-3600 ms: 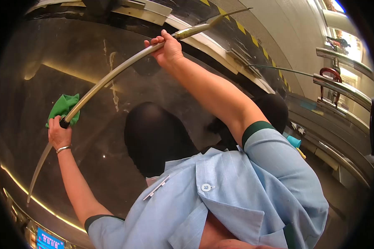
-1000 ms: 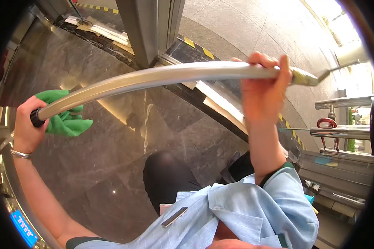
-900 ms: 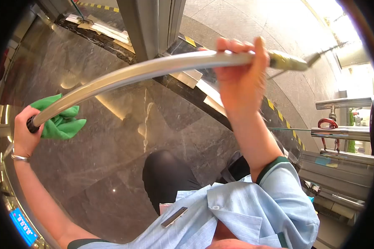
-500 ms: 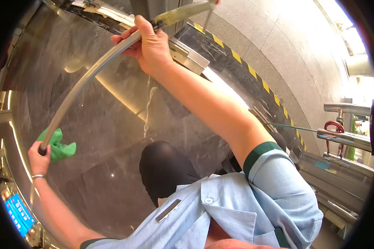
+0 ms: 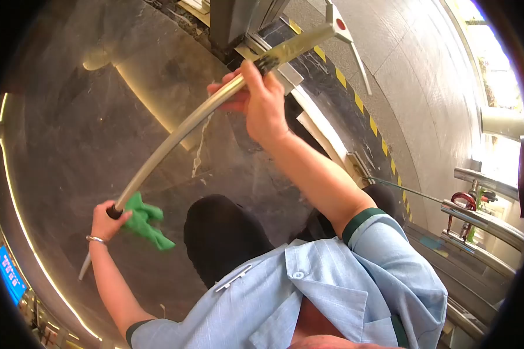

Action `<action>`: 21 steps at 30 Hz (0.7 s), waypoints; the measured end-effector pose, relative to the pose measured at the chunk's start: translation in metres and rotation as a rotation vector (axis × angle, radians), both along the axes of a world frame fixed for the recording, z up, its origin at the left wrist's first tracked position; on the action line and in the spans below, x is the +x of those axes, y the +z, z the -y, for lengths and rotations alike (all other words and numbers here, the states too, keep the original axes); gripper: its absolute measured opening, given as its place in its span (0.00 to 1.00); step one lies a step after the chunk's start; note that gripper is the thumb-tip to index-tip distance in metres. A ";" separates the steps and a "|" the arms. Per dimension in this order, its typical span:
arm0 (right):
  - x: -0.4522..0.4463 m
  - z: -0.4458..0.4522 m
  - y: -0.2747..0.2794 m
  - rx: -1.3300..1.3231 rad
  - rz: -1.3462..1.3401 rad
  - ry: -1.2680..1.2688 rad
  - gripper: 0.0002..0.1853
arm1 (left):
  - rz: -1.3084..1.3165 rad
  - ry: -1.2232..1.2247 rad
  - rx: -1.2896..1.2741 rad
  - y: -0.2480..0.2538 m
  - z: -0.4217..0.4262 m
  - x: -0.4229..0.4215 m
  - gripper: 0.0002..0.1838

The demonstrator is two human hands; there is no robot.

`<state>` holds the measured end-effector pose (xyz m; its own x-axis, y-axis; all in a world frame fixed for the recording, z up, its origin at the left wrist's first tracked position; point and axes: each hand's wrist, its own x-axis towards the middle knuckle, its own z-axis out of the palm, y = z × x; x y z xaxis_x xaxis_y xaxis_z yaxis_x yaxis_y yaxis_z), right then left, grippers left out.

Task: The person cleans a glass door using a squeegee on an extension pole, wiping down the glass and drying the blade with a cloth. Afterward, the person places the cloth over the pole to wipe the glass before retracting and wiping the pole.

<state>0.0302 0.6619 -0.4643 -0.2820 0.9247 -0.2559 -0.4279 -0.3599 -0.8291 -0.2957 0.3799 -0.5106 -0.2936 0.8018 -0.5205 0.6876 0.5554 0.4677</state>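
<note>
A long pale squeegee (image 5: 177,132) slants across the view, its pole looking curved in the wide lens. Its yellowish upper shaft leads to a white head with a red dot and a thin crossbar at the upper right. My left hand (image 5: 106,223) is closed around the lower pole at a black collar. A crumpled green cloth (image 5: 148,223) hangs beside that hand, seemingly held along with the pole. Higher up, near the black joint, my right hand (image 5: 265,104) grips the pole, thumb on top and fingertips showing on the far side.
A dark marble floor (image 5: 70,174) lies below. A grey post (image 5: 230,23) stands at a threshold edged with yellow-black striped tape (image 5: 358,103). Metal rails with a red lock (image 5: 463,202) are at the right. A blue screen (image 5: 10,274) glows at the lower left.
Both hands and the squeegee have shifted right in view, bringing its head and crossbar into sight. The green cloth has moved with my left hand. Both grips remain.
</note>
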 end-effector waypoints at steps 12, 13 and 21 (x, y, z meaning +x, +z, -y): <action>-0.004 -0.039 -0.082 -0.016 -0.014 0.099 0.17 | -0.337 0.050 0.273 -0.086 -0.004 0.011 0.10; -0.003 -0.040 -0.091 -0.027 -0.007 0.123 0.17 | -0.318 0.076 0.255 -0.091 -0.001 0.013 0.11; 0.009 -0.040 -0.171 -0.242 0.058 0.183 0.16 | -0.295 0.144 -0.037 -0.119 0.022 0.060 0.12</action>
